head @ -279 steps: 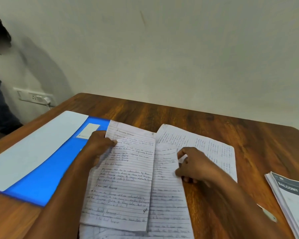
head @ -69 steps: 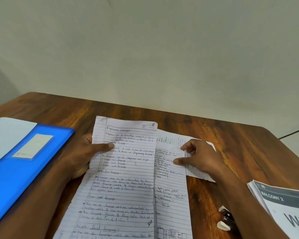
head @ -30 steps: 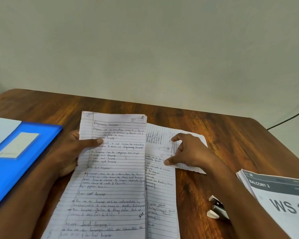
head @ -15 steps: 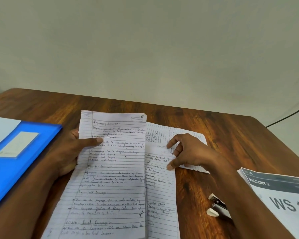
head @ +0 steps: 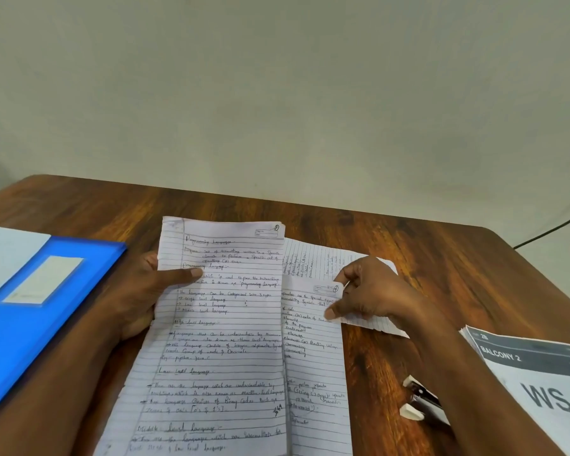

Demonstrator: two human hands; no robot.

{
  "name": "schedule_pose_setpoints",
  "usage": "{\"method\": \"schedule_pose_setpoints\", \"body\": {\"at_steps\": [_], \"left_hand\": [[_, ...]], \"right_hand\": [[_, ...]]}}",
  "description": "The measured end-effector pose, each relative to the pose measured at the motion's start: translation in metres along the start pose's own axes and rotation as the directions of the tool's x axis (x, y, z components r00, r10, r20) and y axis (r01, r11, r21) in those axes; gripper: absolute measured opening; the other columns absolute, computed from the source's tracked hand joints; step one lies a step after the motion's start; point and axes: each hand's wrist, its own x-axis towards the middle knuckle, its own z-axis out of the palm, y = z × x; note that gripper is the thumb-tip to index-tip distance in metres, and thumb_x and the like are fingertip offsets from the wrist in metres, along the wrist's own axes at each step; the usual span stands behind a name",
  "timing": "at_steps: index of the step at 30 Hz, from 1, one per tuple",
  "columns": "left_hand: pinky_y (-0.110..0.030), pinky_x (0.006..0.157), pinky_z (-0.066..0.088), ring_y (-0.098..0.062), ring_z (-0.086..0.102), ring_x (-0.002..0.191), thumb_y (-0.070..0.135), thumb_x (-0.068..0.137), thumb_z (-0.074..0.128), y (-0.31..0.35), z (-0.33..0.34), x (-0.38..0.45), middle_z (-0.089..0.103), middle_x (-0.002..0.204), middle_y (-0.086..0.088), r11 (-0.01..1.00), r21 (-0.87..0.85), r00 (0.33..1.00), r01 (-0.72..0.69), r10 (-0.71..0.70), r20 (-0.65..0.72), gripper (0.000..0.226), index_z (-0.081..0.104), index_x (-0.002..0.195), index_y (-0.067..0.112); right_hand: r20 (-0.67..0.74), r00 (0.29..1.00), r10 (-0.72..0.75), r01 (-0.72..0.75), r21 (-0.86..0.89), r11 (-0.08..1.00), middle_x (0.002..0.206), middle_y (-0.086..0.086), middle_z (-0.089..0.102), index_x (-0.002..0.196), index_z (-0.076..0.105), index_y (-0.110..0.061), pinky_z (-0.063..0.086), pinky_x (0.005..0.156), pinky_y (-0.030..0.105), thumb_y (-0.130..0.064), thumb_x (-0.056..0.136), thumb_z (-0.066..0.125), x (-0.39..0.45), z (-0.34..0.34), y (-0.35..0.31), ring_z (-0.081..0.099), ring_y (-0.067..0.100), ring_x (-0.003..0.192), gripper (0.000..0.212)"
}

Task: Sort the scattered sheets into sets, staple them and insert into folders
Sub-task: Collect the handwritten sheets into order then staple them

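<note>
My left hand (head: 145, 291) grips the left edge of a lined handwritten sheet (head: 224, 340), thumb across its face, lifting it off the wooden table (head: 441, 264). To its right lies a second handwritten sheet (head: 313, 366). My right hand (head: 372, 294) pinches that sheet's upper right corner between thumb and fingers. A third sheet (head: 313, 261) lies turned sideways beneath, partly hidden by my right hand. A blue folder (head: 46, 311) lies at the left. A stapler (head: 422, 403) sits by my right forearm, half hidden.
A stack of printed papers (head: 540, 373) marked "BALCONY 2" lies at the right table edge. A pale sheet (head: 4, 255) rests on the folder's far left. The wall stands just behind the table, with a dark cable (head: 553, 230) at the right.
The view has shifted right over the frames and the person at the left is out of sight. My right hand slid up and now pinches the second sheet's corner. My left hand keeps its grip.
</note>
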Motion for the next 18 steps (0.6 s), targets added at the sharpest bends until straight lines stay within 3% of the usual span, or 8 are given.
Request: {"method": "schedule_pose_setpoints", "body": {"at_steps": [3,5,11,15,18], "left_hand": [[-0.037,0.074,0.066,-0.035,0.075,0.106,0.013,0.061,0.094,0.000,0.002,0.000,0.075,0.121,-0.020,1.000,-0.015,1.000,0.007,-0.007,0.004,0.047,0.081,0.106,0.012],[-0.037,0.074,0.066,-0.034,0.076,0.105,0.001,0.077,0.074,0.001,0.004,-0.002,0.075,0.120,-0.019,0.999,-0.037,1.000,-0.006,0.006,-0.013,0.030,0.081,0.104,0.012],[-0.046,0.088,0.063,-0.040,0.072,0.113,0.000,0.081,0.071,0.001,0.004,-0.003,0.074,0.123,-0.021,1.000,0.001,1.000,-0.008,0.008,-0.018,0.043,0.070,0.124,0.001],[-0.031,0.074,0.065,-0.030,0.076,0.102,0.026,0.059,0.095,0.004,0.016,-0.007,0.078,0.112,-0.015,0.991,0.094,0.996,-0.094,0.092,0.020,0.069,0.070,0.119,0.002],[-0.031,0.079,0.065,-0.031,0.075,0.106,0.010,0.073,0.084,0.003,0.027,-0.004,0.078,0.112,-0.014,0.987,0.105,0.992,-0.124,0.124,0.004,0.048,0.070,0.118,0.000]], "right_hand": [[0.001,1.000,-0.011,0.011,0.035,0.999,0.082,0.007,0.079,0.073,0.077,-0.009,0.049,0.055,0.030,-0.012,0.071,0.096,-0.004,0.000,-0.002,0.070,0.022,0.069,0.019],[-0.048,0.998,-0.030,0.035,0.094,0.995,0.078,0.011,0.077,0.068,0.071,-0.008,0.047,0.055,0.029,-0.013,0.076,0.092,-0.006,0.000,-0.006,0.065,0.016,0.065,0.023],[-0.296,0.951,-0.085,0.199,0.380,0.903,0.085,0.001,0.081,0.096,0.075,-0.009,0.058,0.067,0.036,-0.015,0.089,0.081,-0.011,0.009,-0.020,0.078,0.020,0.081,0.011],[-0.381,0.920,-0.091,0.266,0.439,0.858,0.087,0.000,0.082,0.096,0.077,-0.012,0.064,0.070,0.033,-0.015,0.093,0.076,-0.010,0.017,-0.027,0.080,0.017,0.081,0.004],[-0.428,0.903,-0.042,0.280,0.513,0.812,0.087,0.000,0.081,0.095,0.076,-0.014,0.065,0.075,0.039,-0.016,0.094,0.075,-0.007,0.022,-0.026,0.080,0.019,0.081,0.002]]}}
